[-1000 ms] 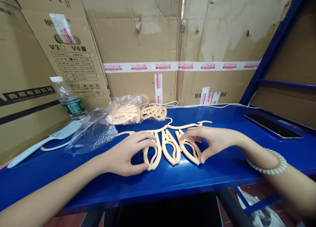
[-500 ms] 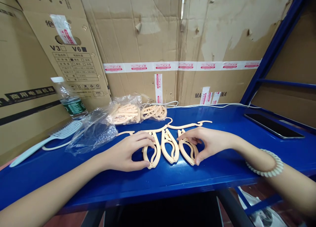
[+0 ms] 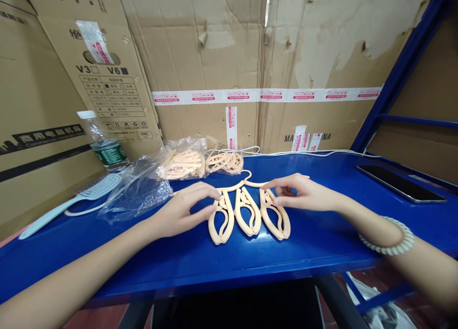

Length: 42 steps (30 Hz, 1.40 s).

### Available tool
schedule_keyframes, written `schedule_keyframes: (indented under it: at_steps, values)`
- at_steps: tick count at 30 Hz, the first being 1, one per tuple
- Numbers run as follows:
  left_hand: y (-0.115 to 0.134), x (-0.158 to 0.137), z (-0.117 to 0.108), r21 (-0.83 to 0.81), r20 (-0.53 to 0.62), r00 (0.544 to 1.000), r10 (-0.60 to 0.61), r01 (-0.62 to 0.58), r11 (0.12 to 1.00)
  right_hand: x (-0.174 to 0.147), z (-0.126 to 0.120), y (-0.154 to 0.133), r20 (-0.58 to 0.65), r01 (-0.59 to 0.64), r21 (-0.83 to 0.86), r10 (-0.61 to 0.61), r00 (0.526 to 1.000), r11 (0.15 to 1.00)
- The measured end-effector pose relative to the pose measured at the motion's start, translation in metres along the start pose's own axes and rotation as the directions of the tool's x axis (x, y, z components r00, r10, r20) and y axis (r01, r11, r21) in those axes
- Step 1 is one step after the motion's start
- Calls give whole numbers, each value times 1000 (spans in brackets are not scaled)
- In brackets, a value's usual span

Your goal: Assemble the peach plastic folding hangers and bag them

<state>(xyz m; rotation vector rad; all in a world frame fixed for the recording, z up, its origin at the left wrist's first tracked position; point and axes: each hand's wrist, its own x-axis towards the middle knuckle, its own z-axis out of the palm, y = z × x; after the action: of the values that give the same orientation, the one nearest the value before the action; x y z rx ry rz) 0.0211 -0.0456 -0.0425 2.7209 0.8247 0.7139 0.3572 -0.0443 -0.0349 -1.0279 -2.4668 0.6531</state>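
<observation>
Three folded cream plastic hangers lie side by side on the blue table: a left one (image 3: 231, 219), a middle one (image 3: 256, 215) and a right one (image 3: 286, 220). Just behind them an unfolded cream hanger (image 3: 235, 186) lies with its hook pointing away from me; both hands partly cover its arms. My left hand (image 3: 181, 210) is open, fingertips at the upper end of the left folded hanger. Over the upper end of the right folded hanger is my right hand (image 3: 306, 194), thumb and fingers apart. Neither hand grips anything.
Behind lie a clear bag of cream hangers (image 3: 184, 164) and another cream bundle (image 3: 225, 162). Crumpled plastic (image 3: 139, 195), a pale hairbrush (image 3: 67, 207) and a water bottle (image 3: 109, 150) are at left. A phone (image 3: 399, 182) lies at right. Cardboard (image 3: 211, 61) stands along the back.
Both hands have shifted from around the sides and lower ends of the outer folded hangers toward their upper ends. Both thumbs have come away from the lower tips. The hangers stay in their row.
</observation>
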Motion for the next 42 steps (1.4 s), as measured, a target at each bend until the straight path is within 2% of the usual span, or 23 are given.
schedule_keyframes:
  at_steps: [3,6,9,12,16,22,26,33,42]
  values:
    - [-10,2,-4,12,-137,975,-175,178,984,2,-6,6,-161,-57,-31,51,986,998]
    - [-21,4,-7,-37,-178,926,-332,331,943,4,-13,18,-213,-118,-176,79,974,977]
    - [-28,4,-7,-133,-63,883,-465,455,881,5,-21,32,-197,-175,-340,112,974,924]
    - [-28,2,-5,-145,72,845,-529,534,833,5,-28,44,-155,-157,-370,106,982,916]
    - [-25,2,-4,-67,110,843,-526,534,843,5,-34,53,-124,-106,-360,65,990,927]
    - [-26,2,-5,0,74,860,-506,507,862,6,-36,60,-48,-78,-355,65,997,932]
    - [-28,2,-6,26,78,851,-519,518,855,8,-32,68,-22,-78,-343,75,997,936]
    - [-29,2,-6,25,98,857,-506,506,862,10,-29,79,-70,-105,-312,87,994,944]
    - [-31,0,-1,71,25,876,-481,479,875,14,-24,80,-117,-100,-285,69,991,953]
